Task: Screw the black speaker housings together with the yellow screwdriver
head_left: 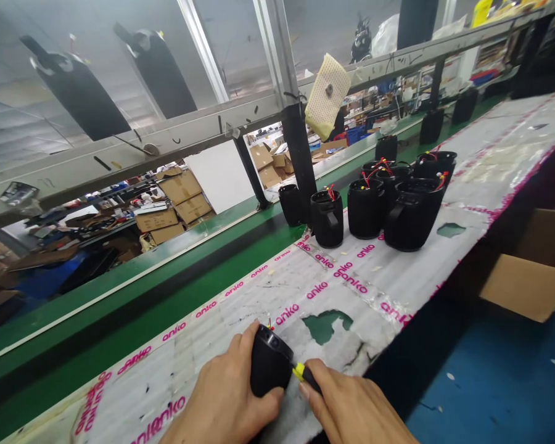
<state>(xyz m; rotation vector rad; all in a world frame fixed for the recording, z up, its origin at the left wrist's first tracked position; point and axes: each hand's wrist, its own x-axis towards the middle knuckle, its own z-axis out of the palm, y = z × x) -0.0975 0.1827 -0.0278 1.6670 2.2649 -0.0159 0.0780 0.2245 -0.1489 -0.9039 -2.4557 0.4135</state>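
My left hand (234, 385) is wrapped around a black cylindrical housing (271, 364), which tilts above the covered bench. Its dark upper rim has small round details, and a bit of wire shows behind it. In my right hand (346, 398) is a hand tool with a black and yellow handle (300, 371). The tool's short tip meets the right side of the housing's rim; whether it is a blade or a driver, I cannot make out. Farther up the bench stand several similar black housings (367, 206) with red wires sticking out of their open tops.
White foam sheeting (240, 320) with pink print and torn holes covers the bench. Left of it runs a green conveyor (157, 296). A metal post (298, 148) and shelf rail (203, 132) stand beyond. At lower right, a cardboard box (527, 287) sits beside the bench.
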